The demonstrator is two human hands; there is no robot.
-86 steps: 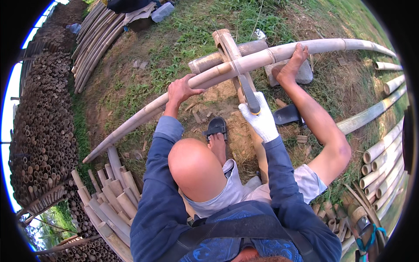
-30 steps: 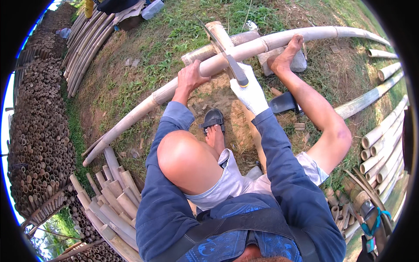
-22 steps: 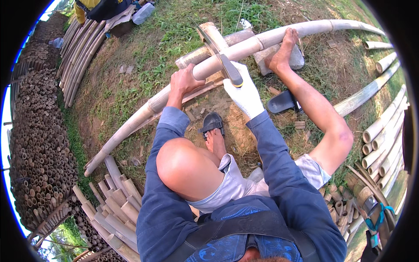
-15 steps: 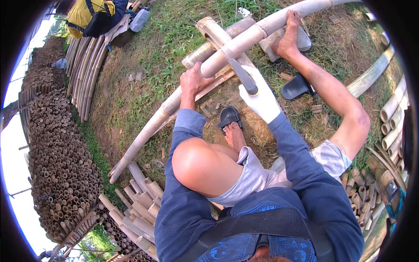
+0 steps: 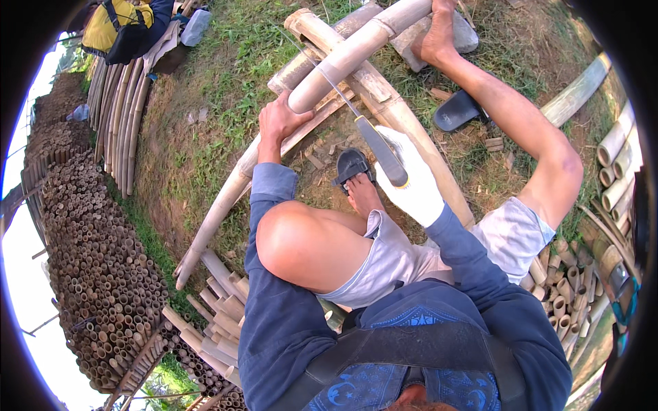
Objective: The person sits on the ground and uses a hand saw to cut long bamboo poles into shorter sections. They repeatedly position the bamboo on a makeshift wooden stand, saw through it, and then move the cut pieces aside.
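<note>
A long bamboo pole [image 5: 346,58] lies slantwise in front of me, propped across other bamboo pieces. My bare left hand [image 5: 281,122] is wrapped round the pole, holding it left of the saw. In a white glove, my right hand [image 5: 410,179] grips the grey and black handle of a hand saw [image 5: 381,149]. Its thin blade crosses the pole just beyond my left hand. Whether the teeth have cut into the bamboo, I cannot tell. My bare right foot [image 5: 439,41] presses on the pole's far part, above a stone block [image 5: 466,40].
A split bamboo piece [image 5: 391,103] and a shorter log [image 5: 295,74] support the pole. One black sandal [image 5: 456,111] lies on the grass; the other [image 5: 353,166] is on my left foot. Cut bamboo is stacked at left [image 5: 103,267] and lower right [image 5: 565,291]. A yellow bag [image 5: 110,31] rests far left.
My right hand has drawn the saw back toward me, so more of its blade shows. The left hand keeps its hold on the pole. The whole view has shifted slightly.
</note>
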